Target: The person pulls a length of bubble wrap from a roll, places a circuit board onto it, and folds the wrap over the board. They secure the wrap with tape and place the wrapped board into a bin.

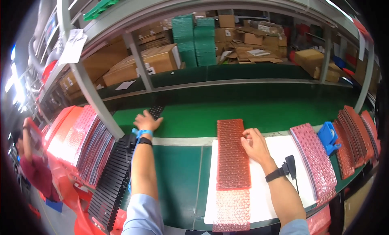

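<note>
My left hand point(147, 122) reaches over the green conveyor belt point(190, 117), its fingers spread. Just beyond the fingertips lies a dark strip with rows of light dots point(156, 111); whether they touch it is hard to tell. A red bubble-wrap bag point(234, 154) lies lengthwise before me, its paler end point(231, 210) toward me. My right hand point(256, 146) is at the bag's right edge, fingers curled and thumb closed against that edge. Under the bag is a white sheet point(279, 154). A blue band and a black band circle my left wrist; a black strap with a clip circles my right.
Stacked bubble-wrap bags point(81, 144) and a black slotted rack point(109, 182) stand at left. On the right are a pink bubble-wrap stack point(314, 164), a blue holder point(328, 137) and more red bags point(350, 142). Metal posts point(95, 97) rise beside the belt. Another person point(36, 166) is far left.
</note>
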`<action>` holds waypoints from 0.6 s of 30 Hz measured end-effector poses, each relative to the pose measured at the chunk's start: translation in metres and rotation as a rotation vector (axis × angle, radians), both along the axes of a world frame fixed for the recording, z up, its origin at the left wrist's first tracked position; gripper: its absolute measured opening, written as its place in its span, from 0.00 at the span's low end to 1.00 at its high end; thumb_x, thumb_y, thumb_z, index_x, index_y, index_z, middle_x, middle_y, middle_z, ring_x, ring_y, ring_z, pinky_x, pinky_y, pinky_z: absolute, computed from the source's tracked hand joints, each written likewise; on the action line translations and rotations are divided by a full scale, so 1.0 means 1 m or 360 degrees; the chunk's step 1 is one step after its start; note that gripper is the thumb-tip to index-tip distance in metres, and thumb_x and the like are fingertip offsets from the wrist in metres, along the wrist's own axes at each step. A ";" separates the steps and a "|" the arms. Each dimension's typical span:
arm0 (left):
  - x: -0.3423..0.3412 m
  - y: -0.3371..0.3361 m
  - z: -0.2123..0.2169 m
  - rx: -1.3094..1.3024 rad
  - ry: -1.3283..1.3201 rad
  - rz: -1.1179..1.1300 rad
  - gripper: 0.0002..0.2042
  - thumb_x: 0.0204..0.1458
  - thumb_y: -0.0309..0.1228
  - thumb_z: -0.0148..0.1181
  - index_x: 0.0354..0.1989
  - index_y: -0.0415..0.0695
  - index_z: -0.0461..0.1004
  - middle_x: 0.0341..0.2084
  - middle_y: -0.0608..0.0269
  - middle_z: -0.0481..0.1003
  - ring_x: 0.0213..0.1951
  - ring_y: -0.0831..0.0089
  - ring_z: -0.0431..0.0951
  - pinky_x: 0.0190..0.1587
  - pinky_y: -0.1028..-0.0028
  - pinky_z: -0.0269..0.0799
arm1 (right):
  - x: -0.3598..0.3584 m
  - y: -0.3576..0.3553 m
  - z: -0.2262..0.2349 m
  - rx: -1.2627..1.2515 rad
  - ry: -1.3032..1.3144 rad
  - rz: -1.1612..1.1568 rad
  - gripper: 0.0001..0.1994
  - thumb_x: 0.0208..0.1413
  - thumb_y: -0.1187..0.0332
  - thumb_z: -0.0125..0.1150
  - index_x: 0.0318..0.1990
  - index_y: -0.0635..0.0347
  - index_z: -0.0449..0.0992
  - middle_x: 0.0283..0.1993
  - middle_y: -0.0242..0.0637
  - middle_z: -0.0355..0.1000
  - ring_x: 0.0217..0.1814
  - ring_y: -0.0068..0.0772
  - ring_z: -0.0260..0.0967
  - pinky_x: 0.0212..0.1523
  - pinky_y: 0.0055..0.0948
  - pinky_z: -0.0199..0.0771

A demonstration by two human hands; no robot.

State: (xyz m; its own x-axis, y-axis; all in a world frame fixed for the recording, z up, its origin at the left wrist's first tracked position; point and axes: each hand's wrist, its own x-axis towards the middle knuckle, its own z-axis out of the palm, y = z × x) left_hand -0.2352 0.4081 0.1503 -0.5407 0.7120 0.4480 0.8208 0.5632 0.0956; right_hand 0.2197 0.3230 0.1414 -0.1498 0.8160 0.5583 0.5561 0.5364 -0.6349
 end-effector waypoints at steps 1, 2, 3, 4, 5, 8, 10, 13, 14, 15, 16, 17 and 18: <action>-0.009 -0.001 0.000 -0.0066 -0.0146 0.0079 0.47 0.39 0.62 0.66 0.64 0.45 0.60 0.51 0.41 0.69 0.55 0.44 0.68 0.57 0.47 0.62 | -0.001 0.000 0.001 -0.0054 0.0040 -0.0002 0.08 0.58 0.70 0.56 0.42 0.63 0.71 0.37 0.41 0.68 0.37 0.35 0.70 0.35 0.30 0.70; -0.016 0.001 -0.001 -0.0133 -0.0291 0.0162 0.48 0.39 0.64 0.65 0.65 0.45 0.59 0.53 0.40 0.69 0.57 0.45 0.68 0.57 0.47 0.62 | -0.003 0.001 0.002 -0.0108 0.0079 -0.0002 0.08 0.59 0.70 0.55 0.43 0.63 0.71 0.37 0.42 0.69 0.37 0.37 0.70 0.36 0.31 0.70; -0.024 0.001 -0.003 -0.0149 -0.0285 0.0138 0.48 0.39 0.64 0.65 0.65 0.45 0.59 0.53 0.40 0.69 0.57 0.45 0.68 0.57 0.47 0.62 | -0.003 0.003 0.002 -0.0160 0.0119 0.0000 0.09 0.60 0.70 0.54 0.44 0.64 0.70 0.38 0.42 0.69 0.37 0.38 0.70 0.37 0.33 0.70; -0.033 0.004 -0.005 -0.0179 -0.0423 0.0063 0.49 0.39 0.64 0.66 0.65 0.45 0.58 0.54 0.39 0.69 0.58 0.46 0.67 0.58 0.48 0.63 | -0.002 0.005 0.001 -0.0170 0.0120 -0.0030 0.09 0.60 0.70 0.54 0.44 0.64 0.70 0.38 0.42 0.69 0.37 0.38 0.70 0.37 0.33 0.70; -0.037 0.006 -0.007 -0.0214 -0.0561 -0.0008 0.50 0.38 0.64 0.66 0.66 0.45 0.57 0.55 0.39 0.69 0.59 0.46 0.67 0.59 0.49 0.63 | 0.000 0.009 -0.004 -0.0123 0.0179 -0.0057 0.09 0.60 0.69 0.53 0.44 0.64 0.70 0.38 0.43 0.70 0.37 0.39 0.70 0.38 0.33 0.70; -0.028 0.009 -0.013 -0.0248 -0.0636 -0.0119 0.51 0.38 0.64 0.66 0.66 0.43 0.56 0.55 0.39 0.69 0.60 0.48 0.68 0.59 0.51 0.65 | 0.005 0.013 -0.009 -0.0035 0.0286 -0.0121 0.09 0.62 0.69 0.50 0.45 0.64 0.69 0.39 0.45 0.70 0.38 0.39 0.70 0.40 0.34 0.70; -0.022 0.006 -0.012 -0.0203 -0.0502 -0.0167 0.53 0.37 0.63 0.67 0.67 0.40 0.54 0.54 0.39 0.71 0.58 0.49 0.70 0.58 0.53 0.67 | 0.005 0.012 -0.006 -0.0089 0.0313 -0.0119 0.09 0.63 0.68 0.49 0.45 0.64 0.69 0.39 0.46 0.71 0.38 0.40 0.70 0.41 0.34 0.70; -0.007 0.008 -0.008 -0.0227 -0.0487 -0.0191 0.51 0.37 0.62 0.68 0.64 0.36 0.57 0.51 0.39 0.73 0.55 0.47 0.73 0.56 0.55 0.70 | 0.006 0.010 -0.007 -0.0118 0.0330 -0.0134 0.09 0.63 0.68 0.48 0.45 0.64 0.69 0.39 0.46 0.71 0.38 0.40 0.70 0.41 0.35 0.70; -0.002 0.010 -0.005 -0.0237 -0.0478 -0.0197 0.51 0.37 0.62 0.69 0.62 0.34 0.59 0.50 0.39 0.74 0.53 0.47 0.75 0.55 0.55 0.71 | 0.006 0.010 -0.010 -0.0119 0.0333 -0.0143 0.09 0.63 0.68 0.48 0.45 0.64 0.69 0.38 0.46 0.71 0.37 0.39 0.70 0.40 0.35 0.70; -0.007 0.011 -0.002 -0.0240 -0.0475 -0.0189 0.51 0.37 0.62 0.69 0.62 0.34 0.59 0.50 0.39 0.74 0.53 0.47 0.75 0.55 0.55 0.71 | 0.004 0.009 -0.011 -0.0120 0.0340 -0.0136 0.09 0.63 0.68 0.49 0.45 0.64 0.69 0.38 0.46 0.71 0.37 0.39 0.70 0.40 0.35 0.70; -0.014 0.013 0.005 -0.0112 -0.0658 -0.0225 0.49 0.38 0.62 0.69 0.59 0.33 0.61 0.48 0.40 0.75 0.50 0.47 0.76 0.53 0.57 0.72 | 0.001 0.010 -0.011 -0.0126 0.0345 -0.0126 0.09 0.63 0.68 0.49 0.45 0.64 0.69 0.38 0.46 0.71 0.37 0.39 0.70 0.40 0.35 0.70; -0.013 0.015 0.010 0.0006 -0.0847 -0.0270 0.47 0.38 0.62 0.68 0.57 0.33 0.63 0.46 0.42 0.76 0.47 0.48 0.77 0.52 0.58 0.74 | 0.001 0.011 -0.011 -0.0101 0.0347 -0.0129 0.09 0.63 0.68 0.49 0.45 0.64 0.69 0.37 0.46 0.71 0.37 0.39 0.70 0.40 0.35 0.70; -0.013 0.014 0.014 0.0127 -0.1034 -0.0309 0.46 0.39 0.62 0.68 0.54 0.33 0.65 0.44 0.43 0.77 0.44 0.49 0.79 0.50 0.60 0.75 | 0.000 0.013 -0.010 -0.0076 0.0352 -0.0126 0.09 0.63 0.68 0.49 0.46 0.64 0.69 0.37 0.45 0.71 0.36 0.39 0.70 0.40 0.34 0.70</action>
State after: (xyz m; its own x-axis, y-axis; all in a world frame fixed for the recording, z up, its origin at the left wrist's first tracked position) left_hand -0.2479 0.4225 0.1641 -0.5836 0.8014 0.1309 0.6681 0.3823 0.6384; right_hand 0.2197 0.3357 0.1316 0.0372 0.8466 0.5310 0.4399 0.4632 -0.7694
